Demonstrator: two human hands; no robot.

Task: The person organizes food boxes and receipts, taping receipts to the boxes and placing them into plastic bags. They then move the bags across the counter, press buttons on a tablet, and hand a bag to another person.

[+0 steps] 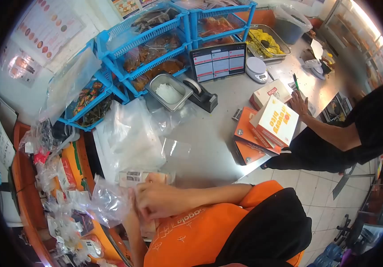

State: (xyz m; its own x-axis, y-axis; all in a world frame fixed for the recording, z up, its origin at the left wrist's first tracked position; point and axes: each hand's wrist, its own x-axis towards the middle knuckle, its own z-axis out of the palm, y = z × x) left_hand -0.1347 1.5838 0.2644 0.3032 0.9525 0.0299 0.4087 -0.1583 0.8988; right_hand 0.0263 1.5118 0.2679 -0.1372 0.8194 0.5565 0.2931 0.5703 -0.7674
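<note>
My left hand (130,202) is closed on a clear plastic bag (109,200), which puffs out to its left over the table's edge. Right beside it, my right hand (156,199) has its fingers curled together; what they pinch is hidden. Just beyond both hands, a pale printed packet (133,177) in clear wrap lies at the table's near edge, partly covered by my right hand. A stack of clear plastic bags (131,138) is spread on the steel table (213,129) past it.
Blue tiered baskets (147,49) of bagged food stand behind a metal tray of white powder (170,91), a tape dispenser (205,98) and a tablet (218,62). Orange and white boxes (274,122) are stacked at right, by a co-worker's hand (299,104) with a pen.
</note>
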